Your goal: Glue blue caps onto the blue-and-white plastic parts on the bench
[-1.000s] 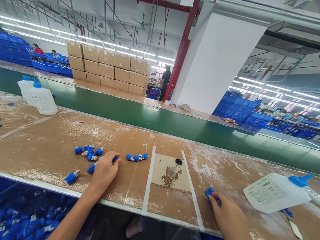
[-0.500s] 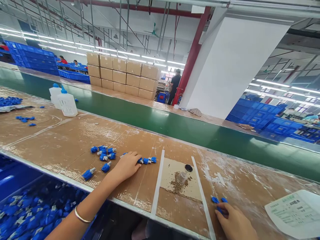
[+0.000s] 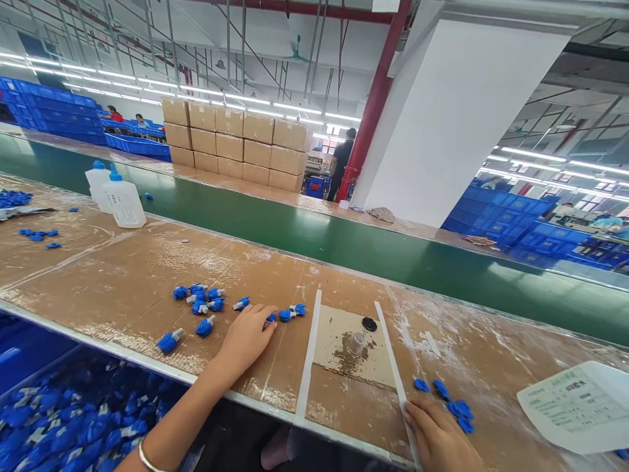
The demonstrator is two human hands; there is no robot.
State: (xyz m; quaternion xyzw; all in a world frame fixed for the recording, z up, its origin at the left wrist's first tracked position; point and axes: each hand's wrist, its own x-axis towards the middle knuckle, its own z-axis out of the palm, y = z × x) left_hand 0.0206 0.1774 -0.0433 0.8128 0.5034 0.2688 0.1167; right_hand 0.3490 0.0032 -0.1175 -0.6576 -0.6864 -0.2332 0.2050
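Observation:
My left hand lies on the table with fingers bent around a small blue plastic part; most of that part is under the fingertips. Two blue parts with white tips lie just right of it, and a blue part lies just beyond the knuckles. Several more blue parts sit in a loose group further left. At the lower right, my right hand rests with loosely stretched fingers touching a white tape strip. Nothing shows in it. Several blue pieces lie just beyond it.
Between tape strips lies a wet-stained cardboard square with a small clear cup and a black round cap. White bottles stand left; a labelled container lies right. A green conveyor runs behind. A bin of blue parts sits below left.
My right hand has moved left, away from the blue pieces it was touching, which now lie spread beside it. My left hand has shifted slightly over the parts.

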